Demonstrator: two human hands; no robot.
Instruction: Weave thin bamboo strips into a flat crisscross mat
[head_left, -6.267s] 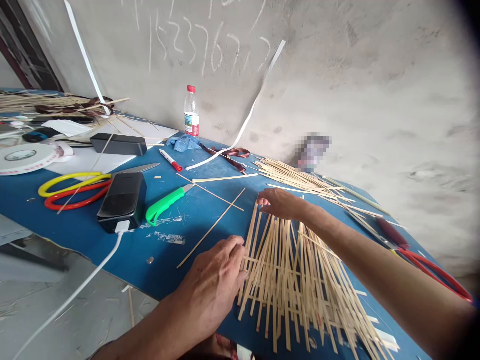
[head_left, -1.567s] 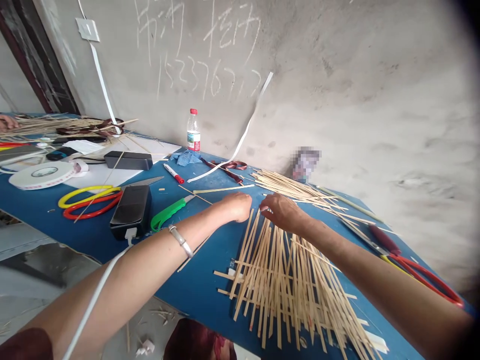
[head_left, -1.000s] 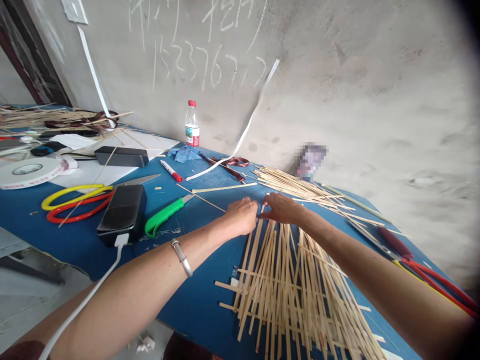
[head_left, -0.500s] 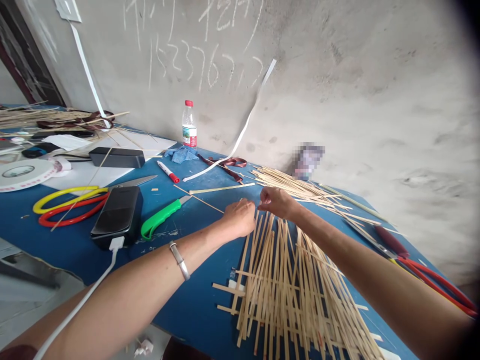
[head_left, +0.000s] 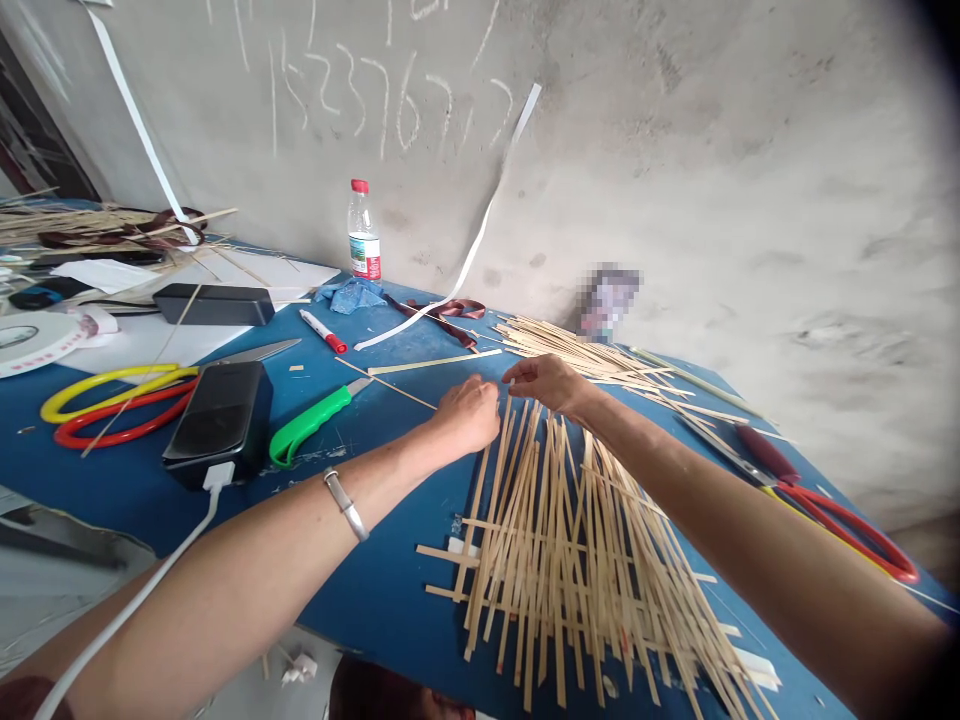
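Note:
Flat bamboo strips lie on the blue table, crossed into a loose open lattice [head_left: 562,560] with their ends fanning out. My left hand [head_left: 469,415] rests curled at the lattice's upper edge, touching the strip ends. Just beside it, my right hand [head_left: 547,383] hovers with its fingers reaching over the top ends. Whether either hand pinches a thin strip is hard to see. A loose pile of bamboo strips [head_left: 577,345] lies beyond my right hand.
A thin stick [head_left: 386,383] runs towards my left hand, near a green-handled knife [head_left: 307,428] and a black power bank [head_left: 217,420]. Red-handled scissors [head_left: 847,530] lie at right, yellow-and-red scissors [head_left: 112,392] at left. A water bottle [head_left: 364,232] stands against the concrete wall.
My hands have stayed close together at the lattice's upper ends, shifting slightly. The view has tilted and drifted, so the table appears further left and higher.

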